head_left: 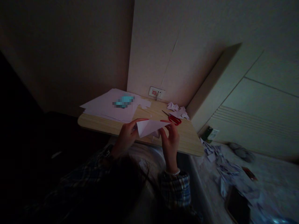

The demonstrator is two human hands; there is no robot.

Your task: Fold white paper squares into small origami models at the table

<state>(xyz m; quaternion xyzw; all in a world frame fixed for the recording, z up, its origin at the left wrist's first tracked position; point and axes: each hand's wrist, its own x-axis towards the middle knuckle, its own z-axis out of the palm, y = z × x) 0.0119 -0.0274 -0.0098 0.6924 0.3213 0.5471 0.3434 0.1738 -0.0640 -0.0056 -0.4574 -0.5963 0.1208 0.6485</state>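
The folded white paper (pixel 150 127) is held up over the near edge of the wooden counter (pixel 190 141); take it as the centre of the clock, with twelve toward the wall. At nine o'clock the left hand (pixel 128 135) pinches one end of it, and at three o'clock the right hand (pixel 171 138) grips the other; some fingertips are hidden by the paper and the dimness.

At ten o'clock a stack of large white sheets (pixel 100 107) takes up the far left part of the counter, with a blurred turquoise thing (pixel 126 100) lying on top. At twelve, low on the wall, is a socket panel (pixel 153 91). At two o'clock, just beyond the right hand, lie scissors (pixel 175 120) with red handles, their dark tip pointing up toward eleven. Small folded papers (pixel 173 106) crowd the counter's back corner right behind them.

At three o'clock, past the counter, a green and white box (pixel 209 134) stands against the headboard. At four, many folded papers (pixel 226 168) are heaped on the bed (pixel 277 171), near a grey rounded thing (pixel 241 152) and a dark flat device (pixel 238 203). At seven, dark hair (pixel 121 183) blocks part of the view below the hands.
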